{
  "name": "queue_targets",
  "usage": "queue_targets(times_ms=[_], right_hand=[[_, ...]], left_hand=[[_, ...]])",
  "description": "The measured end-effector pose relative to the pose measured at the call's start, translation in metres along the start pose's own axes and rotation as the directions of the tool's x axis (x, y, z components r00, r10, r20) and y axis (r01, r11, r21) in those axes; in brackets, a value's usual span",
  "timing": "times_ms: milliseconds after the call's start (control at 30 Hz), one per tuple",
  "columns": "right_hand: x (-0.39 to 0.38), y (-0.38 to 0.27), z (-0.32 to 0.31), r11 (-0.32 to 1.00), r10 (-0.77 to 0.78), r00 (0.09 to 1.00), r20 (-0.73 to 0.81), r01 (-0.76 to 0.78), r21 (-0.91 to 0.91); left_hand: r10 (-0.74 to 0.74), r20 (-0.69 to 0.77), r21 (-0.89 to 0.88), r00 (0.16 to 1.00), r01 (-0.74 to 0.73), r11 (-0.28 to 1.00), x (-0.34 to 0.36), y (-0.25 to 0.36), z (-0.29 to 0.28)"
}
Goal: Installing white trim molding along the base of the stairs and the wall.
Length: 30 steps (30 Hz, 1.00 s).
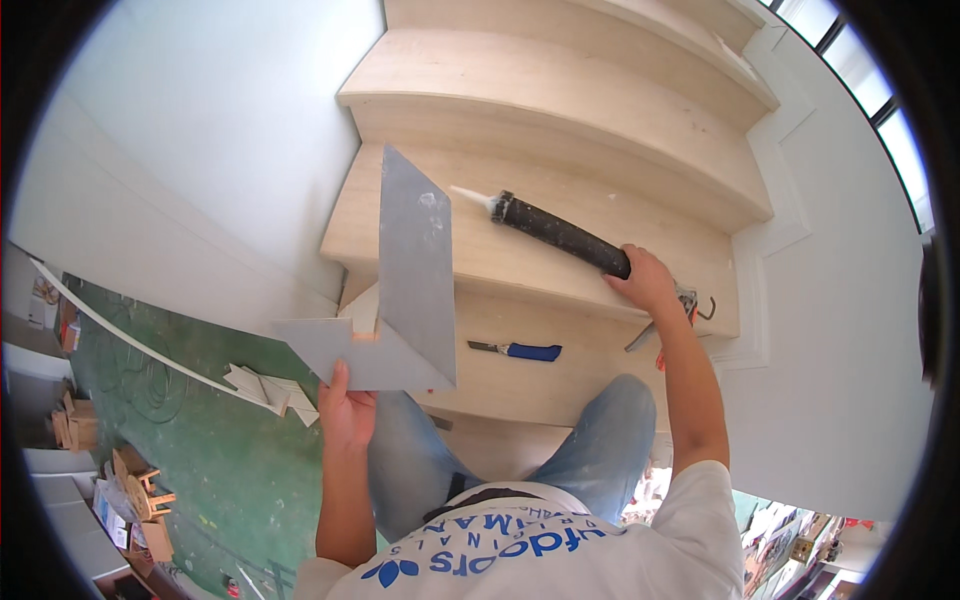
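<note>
My left hand [347, 412] grips the lower edge of a grey L-shaped board [416, 250], its thumb on the face. One pointed arm of the board stands up; the other runs left, and a notch shows pale wood at the inner corner. My right hand [645, 280] is wrapped round the rear of the black barrel of a caulking gun [560, 234]. Its whitish nozzle [472, 195] points left, a little apart from the board's upper end. The gun's handle and hooked rod stick out behind my wrist. A blue utility knife [530, 352] lies on the step below.
Pale wooden stair treads [560, 80] curve upward ahead. A white wall [200, 150] rises on the left, and white panelling [830, 300] on the right. Far below at left is a green floor [220, 440] with offcuts [270, 390], a wooden stool [140, 485] and cardboard boxes [75, 425].
</note>
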State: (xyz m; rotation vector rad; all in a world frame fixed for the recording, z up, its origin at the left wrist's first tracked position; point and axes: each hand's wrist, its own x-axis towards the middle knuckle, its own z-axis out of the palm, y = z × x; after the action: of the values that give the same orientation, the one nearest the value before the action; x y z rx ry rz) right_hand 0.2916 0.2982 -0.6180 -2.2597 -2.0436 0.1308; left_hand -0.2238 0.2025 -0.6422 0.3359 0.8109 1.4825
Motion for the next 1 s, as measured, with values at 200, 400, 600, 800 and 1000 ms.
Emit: queue_targets(times_ms=[200, 400, 600, 800, 1000], right_hand=[[-0.079, 0.011, -0.041, 0.964, 0.237, 0.968, -0.078, -0.225, 0.140], [-0.197, 0.012, -0.102, 0.894, 0.404, 0.910, -0.091, -0.372, 0.249], [-0.294, -0.005, -0.108, 0.897, 0.409, 0.899, -0.160, -0.362, 0.254], [-0.325, -0.026, -0.101, 0.929, 0.344, 0.932, -0.116, -0.319, 0.189], [-0.318, -0.040, -0.100, 0.935, 0.331, 0.941, -0.067, -0.317, 0.161]], left_hand=[[-0.035, -0.131, -0.004, 0.991, 0.035, 0.999, 0.009, -0.012, 0.008], [-0.109, -0.030, 0.070, 0.994, 0.111, 0.991, 0.072, -0.063, 0.051], [-0.233, -0.016, 0.031, 0.972, 0.234, 0.972, 0.112, -0.113, 0.066], [-0.270, -0.043, -0.020, 0.962, 0.269, 0.963, 0.112, -0.127, 0.046], [-0.262, -0.064, -0.084, 0.963, 0.256, 0.963, 0.107, -0.135, 0.044]])
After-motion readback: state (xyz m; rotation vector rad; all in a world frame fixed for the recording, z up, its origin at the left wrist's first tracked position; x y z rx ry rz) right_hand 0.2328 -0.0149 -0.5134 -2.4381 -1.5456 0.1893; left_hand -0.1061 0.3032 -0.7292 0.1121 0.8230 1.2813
